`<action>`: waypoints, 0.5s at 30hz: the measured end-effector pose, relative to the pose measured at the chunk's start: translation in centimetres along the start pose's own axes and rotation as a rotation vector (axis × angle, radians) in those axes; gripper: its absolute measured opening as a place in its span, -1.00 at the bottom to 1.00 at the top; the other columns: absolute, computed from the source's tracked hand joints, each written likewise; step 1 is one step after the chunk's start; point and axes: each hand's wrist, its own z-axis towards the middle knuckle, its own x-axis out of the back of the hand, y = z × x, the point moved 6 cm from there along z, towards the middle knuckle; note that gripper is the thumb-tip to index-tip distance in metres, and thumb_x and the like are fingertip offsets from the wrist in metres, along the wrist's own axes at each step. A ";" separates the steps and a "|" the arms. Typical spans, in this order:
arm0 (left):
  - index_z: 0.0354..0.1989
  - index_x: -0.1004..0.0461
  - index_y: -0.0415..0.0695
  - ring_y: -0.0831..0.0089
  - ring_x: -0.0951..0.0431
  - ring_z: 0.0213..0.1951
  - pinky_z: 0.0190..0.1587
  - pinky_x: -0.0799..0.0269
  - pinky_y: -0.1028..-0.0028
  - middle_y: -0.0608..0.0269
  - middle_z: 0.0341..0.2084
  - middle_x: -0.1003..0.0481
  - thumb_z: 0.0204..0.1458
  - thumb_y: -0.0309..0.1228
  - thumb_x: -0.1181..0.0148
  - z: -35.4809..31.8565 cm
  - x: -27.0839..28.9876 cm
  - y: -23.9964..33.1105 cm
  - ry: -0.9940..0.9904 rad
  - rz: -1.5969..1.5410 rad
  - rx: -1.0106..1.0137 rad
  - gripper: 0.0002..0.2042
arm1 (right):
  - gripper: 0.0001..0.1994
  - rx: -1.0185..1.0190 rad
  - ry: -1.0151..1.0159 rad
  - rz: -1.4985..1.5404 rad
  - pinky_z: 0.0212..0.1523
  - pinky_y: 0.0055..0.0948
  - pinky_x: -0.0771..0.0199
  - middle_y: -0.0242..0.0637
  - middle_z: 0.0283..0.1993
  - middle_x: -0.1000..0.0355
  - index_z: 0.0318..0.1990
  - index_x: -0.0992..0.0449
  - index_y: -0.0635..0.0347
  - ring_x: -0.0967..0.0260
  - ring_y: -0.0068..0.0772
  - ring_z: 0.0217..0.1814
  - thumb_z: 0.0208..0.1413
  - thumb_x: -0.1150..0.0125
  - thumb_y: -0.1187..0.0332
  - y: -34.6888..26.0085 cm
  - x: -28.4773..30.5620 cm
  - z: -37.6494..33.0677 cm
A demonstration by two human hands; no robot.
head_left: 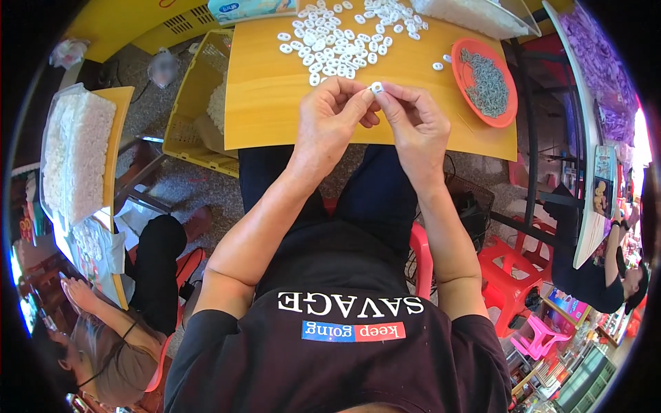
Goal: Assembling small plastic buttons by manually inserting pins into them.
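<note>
Just above the near part of the wooden table, my left hand (329, 115) and my right hand (418, 126) meet, thumbs and fingertips pinched together. Between them is a small white plastic piece (376, 87) with a dark hole showing; the fingers cover part of it. Beyond my hands lies a loose spread of white oval pieces with two holes (337, 51). Right of my right hand, a shallow orange-red plate (508, 113) holds a heap of tiny grey metal parts (486, 86), too small to name surely.
The yellow-brown tabletop (265, 117) ends near my lap. A clear bin of white pieces (475, 15) stands at the far right, a blue packet (251, 8) at the far left. A yellow crate (186, 131) sits left below the table. People work at both sides.
</note>
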 end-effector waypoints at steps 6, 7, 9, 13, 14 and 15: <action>-0.24 -0.44 -0.29 0.56 -0.53 -0.41 -0.32 -0.45 0.55 0.24 -0.46 -0.53 0.17 -0.42 -0.17 0.3 0.5 -0.1 0.023 0.003 -0.011 -0.84 | -0.84 -0.084 0.029 0.113 -0.11 -0.58 -0.48 -0.27 -0.21 -0.53 -0.13 -0.51 0.34 -0.48 -0.56 -0.17 0.13 -0.24 0.54 0.9 -0.2 0.4; -0.21 -0.44 -0.29 0.56 -0.52 -0.35 -0.25 -0.44 0.55 0.24 -0.40 -0.53 0.17 -0.42 -0.17 0.2 0.5 0.1 0.008 0.022 -0.024 -0.84 | -0.82 -0.134 0.000 0.248 -0.09 -0.56 -0.48 -0.25 -0.19 -0.53 -0.11 -0.50 0.33 -0.48 -0.53 -0.16 0.13 -0.24 0.53 1.0 -0.3 0.6; -0.18 -0.45 -0.28 0.57 -0.51 -0.29 -0.19 -0.43 0.55 0.24 -0.34 -0.52 0.18 -0.42 -0.16 0.0 0.3 0.3 -0.014 0.044 -0.038 -0.83 | -0.81 -0.179 -0.024 0.385 -0.07 -0.53 -0.48 -0.23 -0.18 -0.52 -0.09 -0.49 0.31 -0.48 -0.51 -0.15 0.14 -0.23 0.53 1.1 -0.3 0.8; -0.03 -0.44 -0.27 0.51 -0.40 -0.02 0.04 -0.32 0.49 0.19 -0.06 -0.44 0.26 -0.32 -0.02 -0.2 0.5 0.6 -0.083 0.106 -0.245 -0.73 | -0.62 -0.330 -0.113 0.682 -0.01 -0.43 -0.49 -0.17 -0.13 -0.50 0.11 -0.32 0.28 -0.47 -0.44 -0.08 0.15 -0.22 0.50 1.2 -1.1 0.6; 0.01 -0.43 -0.27 0.48 -0.35 0.06 0.10 -0.28 0.50 0.17 0.01 -0.39 0.28 -0.32 0.02 -0.3 0.3 0.9 -0.159 0.182 -0.329 -0.71 | -0.55 -0.376 -0.171 0.805 0.00 -0.40 -0.49 -0.16 -0.11 -0.49 0.18 -0.26 0.27 -0.46 -0.42 -0.06 0.15 -0.22 0.49 1.0 -1.7 0.4; 0.04 -0.42 -0.27 0.43 -0.34 0.10 0.13 -0.26 0.44 0.15 0.05 -0.37 0.30 -0.27 0.08 -0.6 0.1 1.0 -0.186 0.181 -0.317 -0.67 | -0.42 -0.416 -0.200 0.829 0.03 -0.33 -0.47 -0.15 -0.09 -0.49 0.28 -0.10 0.23 -0.45 -0.38 -0.02 0.15 -0.23 0.48 0.7 -2.1 0.2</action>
